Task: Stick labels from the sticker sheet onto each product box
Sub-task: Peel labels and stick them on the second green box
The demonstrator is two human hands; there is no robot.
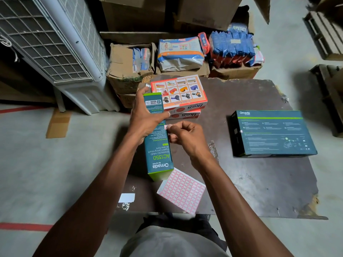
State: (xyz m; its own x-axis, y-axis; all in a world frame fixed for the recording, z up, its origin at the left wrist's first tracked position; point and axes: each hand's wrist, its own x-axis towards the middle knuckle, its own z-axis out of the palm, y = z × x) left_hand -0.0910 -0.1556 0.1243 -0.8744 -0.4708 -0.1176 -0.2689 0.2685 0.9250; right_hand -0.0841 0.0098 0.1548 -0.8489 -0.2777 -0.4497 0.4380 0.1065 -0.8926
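Observation:
My left hand (146,115) grips a teal Omada box (159,156) standing on its edge on the dark board, fingers wrapped over its upper part. My right hand (185,138) pinches a small red-bordered label (166,126) against the box's narrow side. The sticker sheet (182,190), a white grid of red-framed labels, lies flat on the board just below the box. A second teal Omada box (272,133) lies flat to the right. Two stacked orange-and-white Ikon boxes (180,97) sit behind my left hand.
The dark board (250,182) rests on a grey floor. Cardboard cartons (126,71) with packaged goods stand behind it, and a white cooler unit (55,43) at the left. A white paper scrap (126,198) lies at the board's left edge. Wooden pallets (326,34) are at the far right.

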